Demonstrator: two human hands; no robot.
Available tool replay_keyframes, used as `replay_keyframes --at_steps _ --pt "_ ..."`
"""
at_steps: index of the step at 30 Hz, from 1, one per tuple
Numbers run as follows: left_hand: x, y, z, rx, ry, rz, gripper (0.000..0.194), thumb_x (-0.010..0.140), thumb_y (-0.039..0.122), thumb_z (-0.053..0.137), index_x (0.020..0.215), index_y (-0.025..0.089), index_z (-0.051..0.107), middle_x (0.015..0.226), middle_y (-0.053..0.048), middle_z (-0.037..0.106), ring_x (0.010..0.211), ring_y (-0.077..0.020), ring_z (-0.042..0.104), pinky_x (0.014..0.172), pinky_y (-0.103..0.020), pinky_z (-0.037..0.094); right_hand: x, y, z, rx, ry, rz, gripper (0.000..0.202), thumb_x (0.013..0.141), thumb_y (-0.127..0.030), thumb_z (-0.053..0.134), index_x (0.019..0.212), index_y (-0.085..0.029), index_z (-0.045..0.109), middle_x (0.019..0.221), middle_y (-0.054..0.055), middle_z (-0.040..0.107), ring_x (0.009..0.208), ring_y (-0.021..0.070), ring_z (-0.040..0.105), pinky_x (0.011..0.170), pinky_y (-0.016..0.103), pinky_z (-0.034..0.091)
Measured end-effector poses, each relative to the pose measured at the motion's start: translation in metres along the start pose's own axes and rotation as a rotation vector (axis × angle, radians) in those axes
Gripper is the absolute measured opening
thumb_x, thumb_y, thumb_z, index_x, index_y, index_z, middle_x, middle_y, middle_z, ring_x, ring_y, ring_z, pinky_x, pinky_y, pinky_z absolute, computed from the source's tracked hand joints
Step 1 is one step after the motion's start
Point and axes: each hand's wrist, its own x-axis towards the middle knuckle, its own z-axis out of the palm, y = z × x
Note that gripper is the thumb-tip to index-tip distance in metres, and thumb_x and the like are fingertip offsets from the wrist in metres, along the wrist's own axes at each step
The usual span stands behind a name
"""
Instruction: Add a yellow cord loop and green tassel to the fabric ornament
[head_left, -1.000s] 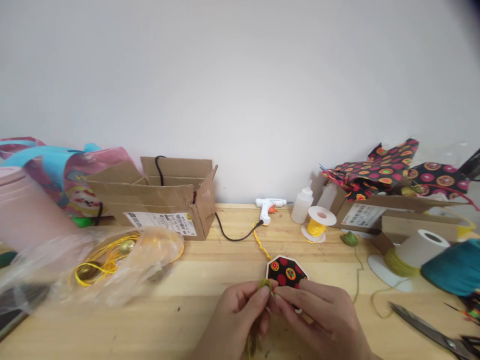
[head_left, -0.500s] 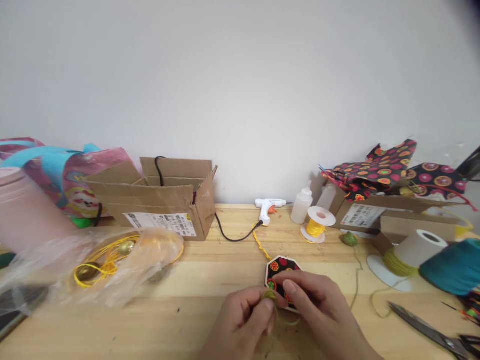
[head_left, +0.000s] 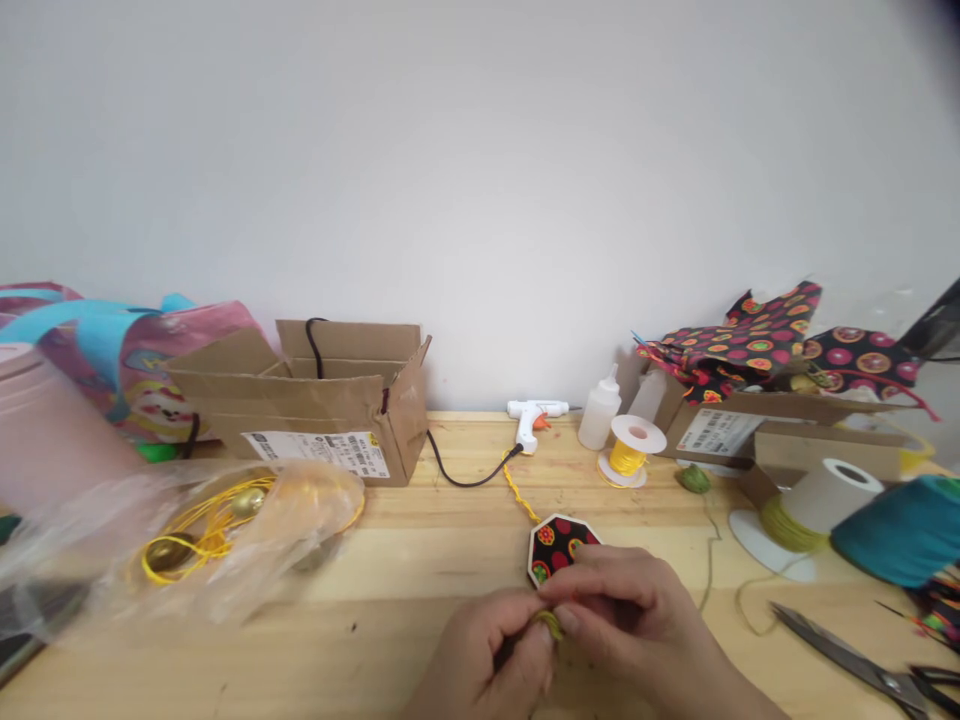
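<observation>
Between the thumb and fingers of my left hand [head_left: 491,645] is a small bundle of olive-green thread [head_left: 550,624]. My right hand [head_left: 626,605] pinches at the same bundle, its fingertips touching those of the left. Just beyond the hands lies an octagonal piece [head_left: 561,545] with a pale rim and dark patterned fabric, partly covered by my right fingers. A twisted yellow cord [head_left: 517,490] runs from its top edge. Loose green thread [head_left: 712,550] trails over the table to the right of my right hand.
Scissors [head_left: 847,650] lie at the right, near a spool of green thread [head_left: 791,525]. Behind are a yellow cord spool [head_left: 626,460], a white bottle [head_left: 599,412] and a glue gun [head_left: 531,420]. A cardboard box [head_left: 315,410] and a plastic bag [head_left: 300,520] are at left.
My right hand's fingers have drawn down off the octagonal piece and closed on the green thread bundle beside my left fingertips. More of the patterned fabric's upper part is framed above the hands.
</observation>
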Motion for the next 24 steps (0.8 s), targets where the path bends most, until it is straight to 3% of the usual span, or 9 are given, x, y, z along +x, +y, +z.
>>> replay_keyframes --at_steps 4,8,11,15,18,24 --pt "0.0 0.004 0.0 -0.012 0.019 -0.008 0.022 0.075 0.029 0.036 0.057 0.017 0.043 0.052 0.003 0.036 0.051 -0.0115 0.034 0.047 -0.021 0.028 0.001 -0.001 -0.002 -0.027 -0.026 -0.048 0.015 0.074 -0.023 0.054 0.076 -0.017 0.068 0.048 -0.004 0.042 0.045 0.007 0.037 0.042 0.018 0.027" --pt "0.0 0.005 -0.001 0.0 0.052 0.02 0.023 0.075 0.027 0.038 0.056 0.018 0.045 0.051 0.004 0.035 0.049 -0.0111 0.034 0.047 -0.021 0.027 0.001 -0.002 0.0 0.011 -0.026 0.035 0.016 0.075 -0.022 0.051 0.066 -0.015 0.063 0.054 -0.001 0.048 0.051 0.0085 0.041 0.046 0.018 0.029" --pt "0.0 0.004 0.0 0.021 0.076 0.033 0.025 0.074 0.027 0.04 0.052 0.018 0.044 0.048 0.004 0.037 0.048 -0.011 0.035 0.047 -0.021 0.028 0.001 0.0 0.004 0.142 -0.005 0.198 0.019 0.075 -0.029 0.05 0.066 -0.015 0.058 0.057 -0.001 0.049 0.052 0.0089 0.041 0.046 0.018 0.031" --pt "0.0 0.003 0.002 -0.012 0.09 -0.004 0.022 0.073 0.03 0.043 0.061 0.017 0.056 0.048 0.004 0.04 0.046 -0.0109 0.038 0.046 -0.02 0.029 0.001 0.001 0.005 0.457 0.027 0.383 0.024 0.073 -0.038 0.055 0.067 -0.015 0.054 0.057 -0.003 0.048 0.053 0.0079 0.043 0.05 0.017 0.034" --pt "0.0 0.002 0.004 -0.095 0.103 -0.076 0.025 0.071 0.035 0.047 0.073 0.016 0.062 0.048 0.004 0.042 0.045 -0.0105 0.038 0.045 -0.021 0.03 0.002 0.002 0.004 0.626 0.096 0.433 0.026 0.07 -0.039 0.059 0.067 -0.014 0.053 0.058 -0.003 0.049 0.051 0.0062 0.041 0.049 0.016 0.033" --pt "-0.001 0.0 0.003 -0.231 0.077 -0.159 0.04 0.066 0.047 0.054 0.081 0.012 0.064 0.048 0.005 0.038 0.044 -0.0089 0.033 0.043 -0.021 0.024 0.003 0.008 0.003 0.791 0.15 0.453 0.027 0.071 -0.039 0.06 0.063 -0.014 0.052 0.044 -0.008 0.035 0.037 0.0018 0.022 0.037 0.014 0.018"
